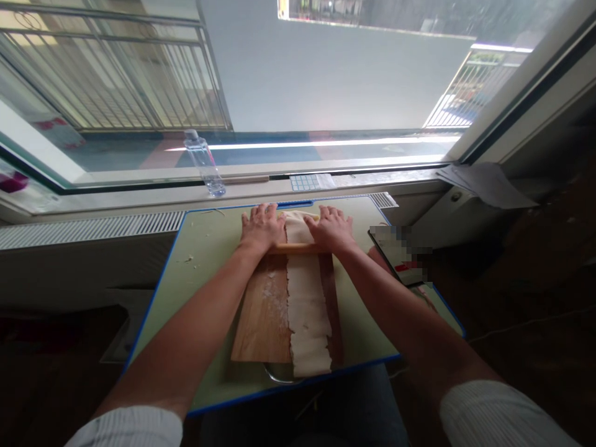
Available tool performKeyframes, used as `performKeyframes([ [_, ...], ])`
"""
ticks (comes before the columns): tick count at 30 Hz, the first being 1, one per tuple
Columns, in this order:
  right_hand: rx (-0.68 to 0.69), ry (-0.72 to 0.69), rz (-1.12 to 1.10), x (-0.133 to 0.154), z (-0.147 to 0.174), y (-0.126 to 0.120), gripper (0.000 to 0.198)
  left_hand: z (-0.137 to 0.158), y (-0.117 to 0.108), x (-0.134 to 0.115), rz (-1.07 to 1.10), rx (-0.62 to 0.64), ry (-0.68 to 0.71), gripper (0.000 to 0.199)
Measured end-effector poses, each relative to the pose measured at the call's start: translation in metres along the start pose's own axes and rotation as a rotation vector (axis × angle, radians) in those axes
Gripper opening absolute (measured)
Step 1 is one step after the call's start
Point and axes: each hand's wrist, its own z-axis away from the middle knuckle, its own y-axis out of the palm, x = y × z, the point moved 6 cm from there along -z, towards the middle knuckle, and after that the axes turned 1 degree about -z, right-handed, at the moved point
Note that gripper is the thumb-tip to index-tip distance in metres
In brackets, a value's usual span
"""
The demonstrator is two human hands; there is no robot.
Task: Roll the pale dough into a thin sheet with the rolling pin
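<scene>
A long pale strip of dough (305,304) lies lengthwise on a wooden board (265,316), its near end hanging past the board's front edge. Across the strip's far part lies a wooden rolling pin (298,248). My left hand (261,226) presses flat on the pin's left end, fingers spread. My right hand (331,228) presses flat on its right end in the same way. Both palms rest on top of the pin rather than wrapping it. Flour dusts the board beside the dough.
The board sits on a green table with a blue rim (153,298). A phone (395,254) lies at the right of the table. A clear plastic bottle (205,162) stands on the windowsill. A metal bowl's rim (279,374) shows under the board's near edge.
</scene>
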Motion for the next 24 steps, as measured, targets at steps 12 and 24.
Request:
performKeyframes([
  [12, -0.015, -0.005, 0.018, 0.001, 0.024, -0.004, 0.076, 0.027, -0.004, -0.002, -0.003, 0.027, 0.011, 0.062],
  [24, -0.195, -0.097, 0.137, 0.0, 0.134, -0.005, 0.066, 0.14, -0.015, -0.011, -0.035, -0.085, 0.047, 0.06],
])
